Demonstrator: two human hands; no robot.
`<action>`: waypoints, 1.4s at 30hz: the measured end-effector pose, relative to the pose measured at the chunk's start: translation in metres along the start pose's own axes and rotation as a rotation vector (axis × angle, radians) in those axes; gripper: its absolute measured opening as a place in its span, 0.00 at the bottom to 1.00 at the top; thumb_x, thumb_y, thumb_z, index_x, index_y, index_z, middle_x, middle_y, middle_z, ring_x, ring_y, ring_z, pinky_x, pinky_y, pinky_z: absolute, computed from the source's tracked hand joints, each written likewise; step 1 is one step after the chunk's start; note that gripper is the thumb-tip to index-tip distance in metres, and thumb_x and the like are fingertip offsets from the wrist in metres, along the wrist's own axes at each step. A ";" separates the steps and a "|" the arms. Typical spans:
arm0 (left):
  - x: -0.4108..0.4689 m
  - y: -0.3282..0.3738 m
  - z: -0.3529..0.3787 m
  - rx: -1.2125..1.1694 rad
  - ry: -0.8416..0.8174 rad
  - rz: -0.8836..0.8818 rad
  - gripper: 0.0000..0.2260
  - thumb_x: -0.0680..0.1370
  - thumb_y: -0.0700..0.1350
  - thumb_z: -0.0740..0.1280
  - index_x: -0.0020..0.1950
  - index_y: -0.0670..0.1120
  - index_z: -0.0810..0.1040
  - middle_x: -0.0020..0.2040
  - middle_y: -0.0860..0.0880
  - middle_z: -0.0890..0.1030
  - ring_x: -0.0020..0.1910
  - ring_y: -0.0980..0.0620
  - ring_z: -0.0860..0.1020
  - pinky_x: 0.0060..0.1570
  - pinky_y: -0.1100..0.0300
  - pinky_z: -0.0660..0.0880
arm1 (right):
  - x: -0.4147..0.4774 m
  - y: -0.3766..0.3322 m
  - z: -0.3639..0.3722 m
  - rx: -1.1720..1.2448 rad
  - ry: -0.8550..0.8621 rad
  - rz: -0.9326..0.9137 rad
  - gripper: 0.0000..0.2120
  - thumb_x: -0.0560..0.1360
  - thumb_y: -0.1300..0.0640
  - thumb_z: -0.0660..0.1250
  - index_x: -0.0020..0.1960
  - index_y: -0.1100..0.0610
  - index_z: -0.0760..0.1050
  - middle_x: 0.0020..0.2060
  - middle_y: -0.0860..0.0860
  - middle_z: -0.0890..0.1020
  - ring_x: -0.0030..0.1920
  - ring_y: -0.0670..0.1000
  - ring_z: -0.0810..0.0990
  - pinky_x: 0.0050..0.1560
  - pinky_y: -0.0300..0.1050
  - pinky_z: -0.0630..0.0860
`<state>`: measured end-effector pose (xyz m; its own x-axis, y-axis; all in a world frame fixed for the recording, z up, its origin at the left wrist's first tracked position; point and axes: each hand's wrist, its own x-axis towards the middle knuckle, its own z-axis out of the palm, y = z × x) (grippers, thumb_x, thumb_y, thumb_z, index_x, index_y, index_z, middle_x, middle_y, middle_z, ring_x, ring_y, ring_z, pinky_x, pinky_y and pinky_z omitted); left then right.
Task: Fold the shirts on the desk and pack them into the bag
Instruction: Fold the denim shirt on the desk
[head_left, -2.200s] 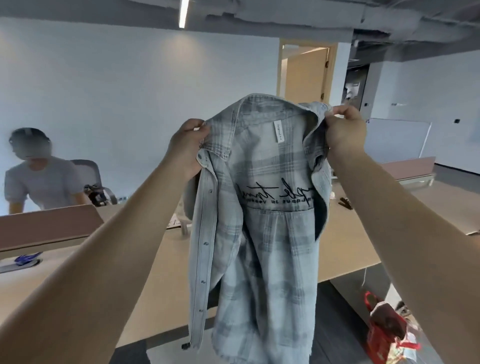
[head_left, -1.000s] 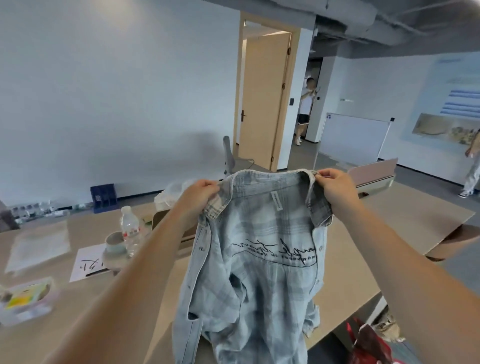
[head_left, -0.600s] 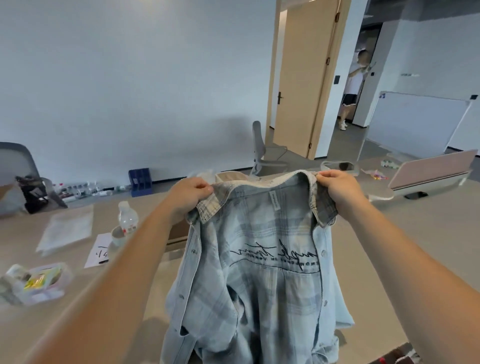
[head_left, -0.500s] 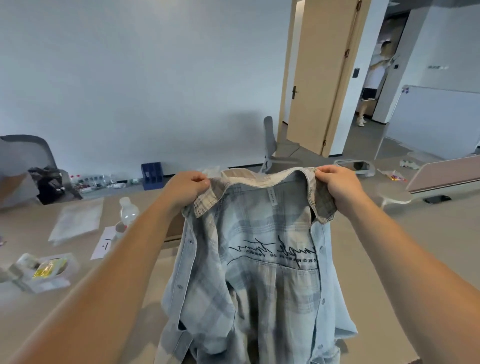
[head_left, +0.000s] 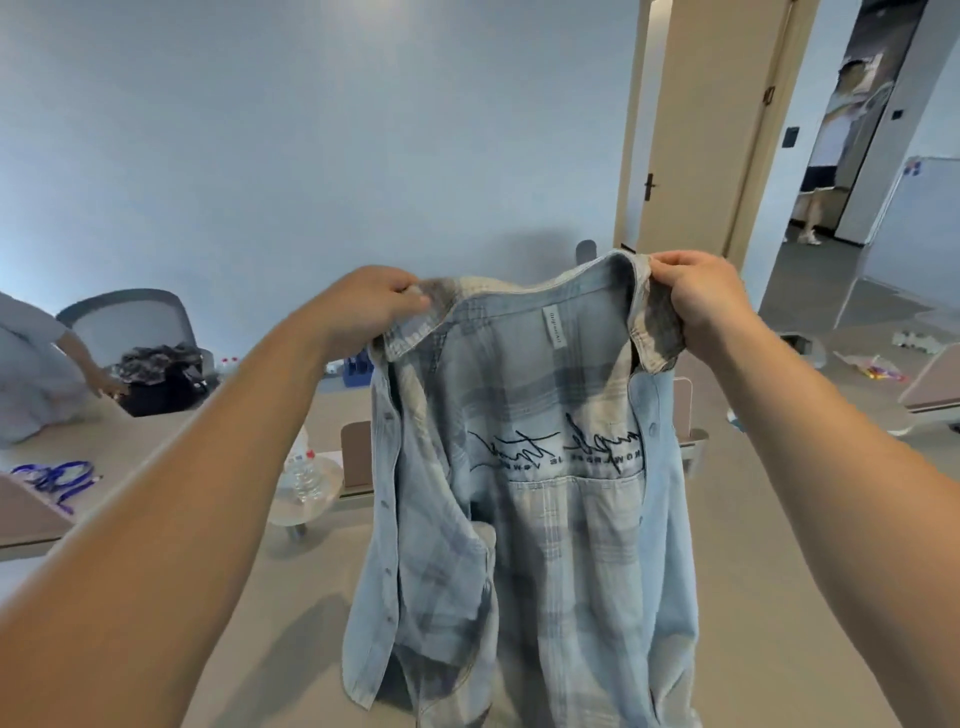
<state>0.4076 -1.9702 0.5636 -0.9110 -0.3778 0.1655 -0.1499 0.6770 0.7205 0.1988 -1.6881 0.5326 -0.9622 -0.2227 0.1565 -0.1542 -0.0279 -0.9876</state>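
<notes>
A light blue plaid shirt (head_left: 545, 519) hangs in front of me above the beige desk (head_left: 291, 623), its open front toward me and black script lettering showing reversed through the back. My left hand (head_left: 363, 306) pinches the collar at the left shoulder. My right hand (head_left: 696, 296) pinches the collar at the right shoulder. The shirt's lower part droops toward the desk surface. No bag is in view.
A water bottle (head_left: 304, 467) on a round stand sits on the desk behind my left arm. A low divider (head_left: 356, 462) runs behind the shirt. Another person (head_left: 36, 374) leans by a grey chair (head_left: 130, 322) at far left. An open door (head_left: 691, 124) is behind.
My view has swung left across the room and dropped toward the desk. Both hands keep the same hold on the collar, and the shirt now hangs lower over the desk.
</notes>
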 end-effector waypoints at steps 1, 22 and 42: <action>0.002 0.005 -0.004 -0.063 0.007 0.000 0.20 0.72 0.54 0.70 0.50 0.37 0.78 0.46 0.41 0.77 0.48 0.47 0.73 0.51 0.51 0.66 | -0.001 -0.009 -0.004 0.008 0.014 -0.009 0.04 0.77 0.59 0.70 0.49 0.57 0.83 0.44 0.55 0.86 0.45 0.54 0.84 0.55 0.57 0.82; -0.021 -0.015 0.043 -0.399 -0.094 -0.086 0.16 0.80 0.33 0.55 0.46 0.47 0.79 0.34 0.46 0.75 0.25 0.51 0.71 0.21 0.68 0.64 | -0.175 0.037 0.071 -0.690 -0.718 0.150 0.05 0.78 0.59 0.70 0.52 0.58 0.83 0.48 0.52 0.86 0.49 0.52 0.84 0.55 0.46 0.81; -0.020 -0.004 0.052 -0.679 -0.229 -0.243 0.11 0.75 0.39 0.64 0.51 0.41 0.84 0.47 0.40 0.81 0.45 0.43 0.77 0.45 0.53 0.73 | -0.064 0.058 0.098 -0.150 -0.881 -0.029 0.11 0.77 0.63 0.70 0.58 0.54 0.82 0.41 0.51 0.81 0.38 0.48 0.73 0.36 0.41 0.68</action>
<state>0.4062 -1.9323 0.5227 -0.9506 -0.2760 -0.1417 -0.1546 0.0253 0.9877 0.2731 -1.7710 0.4650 -0.4451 -0.8936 0.0583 -0.2632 0.0683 -0.9623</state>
